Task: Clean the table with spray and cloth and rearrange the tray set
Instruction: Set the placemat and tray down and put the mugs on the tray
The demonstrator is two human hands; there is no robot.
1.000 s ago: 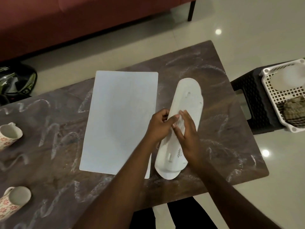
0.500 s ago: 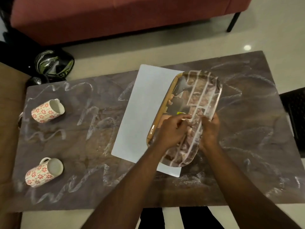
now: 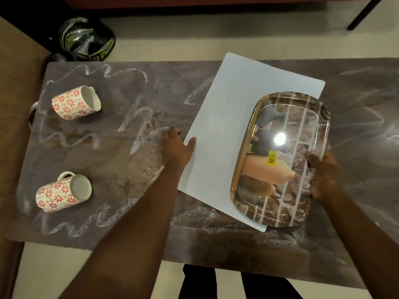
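Tray [image 3: 280, 160]: 1 | mat [image 3: 226, 117]: 1 | mugs: 2 [image 3: 76, 102] [image 3: 63, 191] | hands: 2 [image 3: 176, 145] [image 3: 323, 173]

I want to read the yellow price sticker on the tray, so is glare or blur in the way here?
Head view: a bright lamp reflection sits on the glossy tray just above the yellow sticker, not over it; the sticker's digits look soft and sideways, only partly legible; wide-angle bending curves the table edges; the right hand holding the tray is dim.
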